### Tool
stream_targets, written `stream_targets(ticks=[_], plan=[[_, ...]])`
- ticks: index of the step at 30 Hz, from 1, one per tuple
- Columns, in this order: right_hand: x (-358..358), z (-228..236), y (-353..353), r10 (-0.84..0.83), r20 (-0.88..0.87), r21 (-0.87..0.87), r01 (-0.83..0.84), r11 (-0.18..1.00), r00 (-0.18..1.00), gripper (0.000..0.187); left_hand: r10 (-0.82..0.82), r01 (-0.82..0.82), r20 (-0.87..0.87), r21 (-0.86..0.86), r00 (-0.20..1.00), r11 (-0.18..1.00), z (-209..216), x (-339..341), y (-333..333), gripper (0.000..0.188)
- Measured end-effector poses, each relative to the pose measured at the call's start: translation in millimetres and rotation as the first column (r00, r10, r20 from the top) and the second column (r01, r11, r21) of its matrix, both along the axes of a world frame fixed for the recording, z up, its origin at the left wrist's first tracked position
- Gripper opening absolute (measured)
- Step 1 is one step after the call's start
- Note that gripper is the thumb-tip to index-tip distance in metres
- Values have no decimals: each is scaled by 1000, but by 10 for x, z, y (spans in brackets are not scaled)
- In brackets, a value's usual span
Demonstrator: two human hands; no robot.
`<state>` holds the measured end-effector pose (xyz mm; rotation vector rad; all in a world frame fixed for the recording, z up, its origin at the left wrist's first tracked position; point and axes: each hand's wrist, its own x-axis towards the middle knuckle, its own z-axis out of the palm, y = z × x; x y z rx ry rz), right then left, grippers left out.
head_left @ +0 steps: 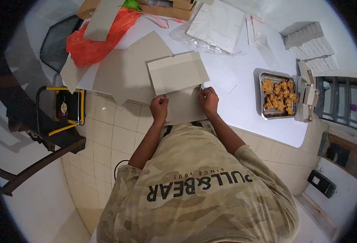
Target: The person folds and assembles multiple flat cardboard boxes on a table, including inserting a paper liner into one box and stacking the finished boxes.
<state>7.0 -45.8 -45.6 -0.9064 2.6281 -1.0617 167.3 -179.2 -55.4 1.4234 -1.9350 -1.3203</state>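
A partly folded grey cardboard box blank (179, 73) lies at the table's front edge, close to my body. Its far panel is raised and its near panel lies toward me. My left hand (159, 108) is closed at the left side of the near panel, fingers curled on its edge. On the opposite side my right hand (208, 100) pinches the right edge near the fold. Small side flaps between the fingers are mostly hidden. Left of the box, flat grey cardboard sheets (126, 67) overlap and stick out past the table edge.
A metal tray (260, 95) of fried food (279, 95) stands at the right, beside folded boxes (308, 97). More boxes (310, 46) are stacked behind it. White sheets in clear plastic (217, 24) lie at the back. A red plastic bag (87, 50) is far left; a yellow-framed step stool (70, 107) stands below.
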Motion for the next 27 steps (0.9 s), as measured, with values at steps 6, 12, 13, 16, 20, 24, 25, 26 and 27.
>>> stream_targets(ticks=[6, 12, 13, 16, 20, 24, 25, 26, 27], plan=[[28, 146, 32, -44, 124, -30, 48, 998, 991, 22, -36, 44, 64, -133, 997, 990, 122, -39, 20, 19], [27, 90, 31, -30, 81, 21, 28, 999, 996, 23, 210, -190, -61, 239, 976, 952, -10, -4, -4, 33], [14, 87, 45, -39, 85, 23, 37, 999, 996, 23, 256, -172, -148, 427, 955, 888, -3, 7, -22, 37], [-1, 93, 59, -12, 126, 11, 11, 1000, 992, 24, 323, -182, -136, 599, 937, 780, -42, 10, -70, 40], [-11, 4, 99, -18, 101, -32, 21, 999, 995, 25, 268, -154, -73, 664, 961, 731, 6, 25, -130, 40], [54, 239, 58, -18, -389, -37, 4, 999, 921, 27, 229, -99, -63, 768, 971, 633, 147, 78, -236, 39], [64, 308, 5, -19, -391, -42, 3, 999, 920, 27, 186, -77, -51, 780, 981, 621, 158, 82, -248, 38], [112, 371, -98, 78, -377, -57, -106, 993, 923, 26, 147, -59, -40, 791, 988, 609, 166, 88, -263, 38], [181, 404, -193, 174, -362, -67, -211, 975, 916, 26, 147, -58, -40, 792, 988, 608, 181, 75, -259, 38]])
